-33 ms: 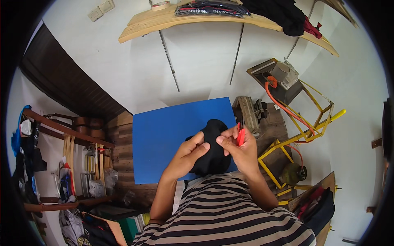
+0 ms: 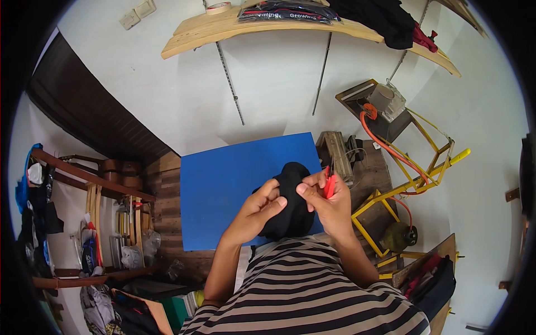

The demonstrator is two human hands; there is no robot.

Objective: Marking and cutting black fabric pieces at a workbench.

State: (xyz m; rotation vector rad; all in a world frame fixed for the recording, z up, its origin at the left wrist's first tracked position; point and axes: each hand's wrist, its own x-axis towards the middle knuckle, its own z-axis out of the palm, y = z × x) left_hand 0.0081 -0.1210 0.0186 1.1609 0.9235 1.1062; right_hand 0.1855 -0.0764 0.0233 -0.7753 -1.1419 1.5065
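A piece of black cloth (image 2: pixel 293 206), gathered into folds, is held up over the near right part of a blue table (image 2: pixel 223 190). My left hand (image 2: pixel 261 205) grips its left side, thumb on top and fingers curled. On the opposite side, my right hand (image 2: pixel 330 204) pinches the cloth between thumb and forefinger. Tucked in that same hand are red-handled scissors (image 2: pixel 330 186), their dark tip pointing away from me; the rest of them is hidden by the fingers. Whether the cloth is a finished garment, I cannot tell.
Beyond the table, a wooden wall shelf (image 2: pixel 206 34) carries folded packed clothes and tape. To the right stand a wooden crate (image 2: pixel 336 153), a yellow metal frame (image 2: pixel 371 215) and a green gas cylinder (image 2: pixel 397 237) with an orange hose. Cluttered shelving (image 2: pixel 95 173) lines the left.
My right hand has shifted very slightly to the right, and the red-handled scissors have tilted a little with it. My left hand keeps its place on the cloth.
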